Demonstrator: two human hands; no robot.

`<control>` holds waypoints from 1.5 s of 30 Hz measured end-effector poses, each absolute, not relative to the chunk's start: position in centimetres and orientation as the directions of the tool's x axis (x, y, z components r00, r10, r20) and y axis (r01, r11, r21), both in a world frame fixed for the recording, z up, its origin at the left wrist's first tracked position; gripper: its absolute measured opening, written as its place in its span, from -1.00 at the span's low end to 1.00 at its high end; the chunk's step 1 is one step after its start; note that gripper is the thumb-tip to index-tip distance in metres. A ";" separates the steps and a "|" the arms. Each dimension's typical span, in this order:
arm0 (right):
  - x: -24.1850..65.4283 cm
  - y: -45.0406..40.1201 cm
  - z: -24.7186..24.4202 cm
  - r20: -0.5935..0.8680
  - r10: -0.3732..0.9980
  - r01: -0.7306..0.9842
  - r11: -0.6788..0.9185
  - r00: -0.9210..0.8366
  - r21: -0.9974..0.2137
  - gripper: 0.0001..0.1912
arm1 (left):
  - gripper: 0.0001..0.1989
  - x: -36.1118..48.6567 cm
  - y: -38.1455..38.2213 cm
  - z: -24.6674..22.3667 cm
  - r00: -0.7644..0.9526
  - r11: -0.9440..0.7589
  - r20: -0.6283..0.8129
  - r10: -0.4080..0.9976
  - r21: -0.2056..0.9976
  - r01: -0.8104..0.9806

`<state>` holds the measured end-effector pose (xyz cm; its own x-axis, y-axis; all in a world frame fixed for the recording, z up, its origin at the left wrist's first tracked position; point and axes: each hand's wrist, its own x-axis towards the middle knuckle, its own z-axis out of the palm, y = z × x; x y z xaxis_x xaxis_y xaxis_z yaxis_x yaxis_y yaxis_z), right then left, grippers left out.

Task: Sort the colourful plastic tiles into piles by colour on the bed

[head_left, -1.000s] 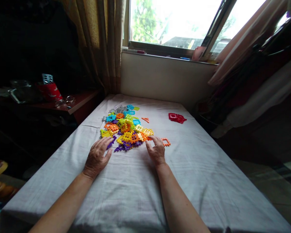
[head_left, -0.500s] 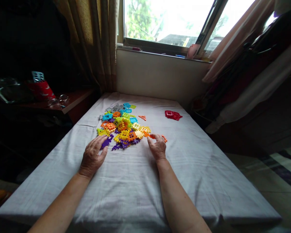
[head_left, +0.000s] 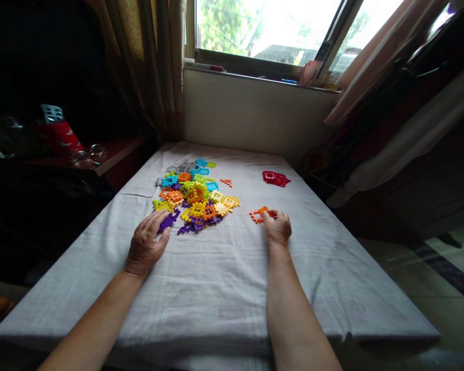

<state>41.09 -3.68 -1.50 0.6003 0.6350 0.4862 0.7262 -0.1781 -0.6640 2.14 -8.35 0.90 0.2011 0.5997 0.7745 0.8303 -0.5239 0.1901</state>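
A mixed pile of notched plastic pieces (head_left: 197, 193) in yellow, orange, blue, green, purple and grey lies on the cloth-covered table (head_left: 201, 293). My left hand (head_left: 147, 242) rests at the pile's near left edge, fingers apart, its fingertips over a purple piece (head_left: 169, 220). Right of the pile, my right hand (head_left: 278, 228) pinches an orange piece (head_left: 262, 210), with orange notched edging beside it on the cloth. Farther back on the right sits a group of red pieces (head_left: 276, 179). One small orange triangular piece (head_left: 226, 182) lies apart, behind the pile.
On the left, a dark wooden surface (head_left: 116, 155) holds a red container (head_left: 64, 138), glasses (head_left: 88, 154) and a glass jar. Beyond the table are a wall, a window sill (head_left: 255, 78) and curtains. Clothes (head_left: 402, 118) hang at the right.
My right hand has moved right, away from the pile, and an orange piece has come with it. My left hand has stayed by the purple piece. The view has shifted slightly.
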 end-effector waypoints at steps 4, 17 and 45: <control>41.2 -3.7 -1.6 0.481 0.639 0.733 -0.198 0.600 -0.651 -0.70 | -0.53 2.0 -8.3 0.9 0.186 -0.515 0.752 0.632 0.228 0.826; 38.1 -4.1 -0.5 0.530 0.695 0.789 -0.087 0.486 -0.608 -0.80 | -0.54 2.0 -7.8 0.6 0.214 -0.530 0.752 0.623 0.205 0.823; 37.8 -5.2 2.1 0.442 0.734 0.806 -0.239 0.516 -0.542 -0.74 | -0.59 2.2 -7.1 0.3 0.275 -0.551 0.751 0.600 0.139 0.823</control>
<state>37.75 -5.17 2.10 0.5156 0.7338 0.4424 0.8056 -0.2393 -0.5419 2.21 -7.05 0.30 0.2748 0.6005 0.7510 0.8229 -0.5508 0.1393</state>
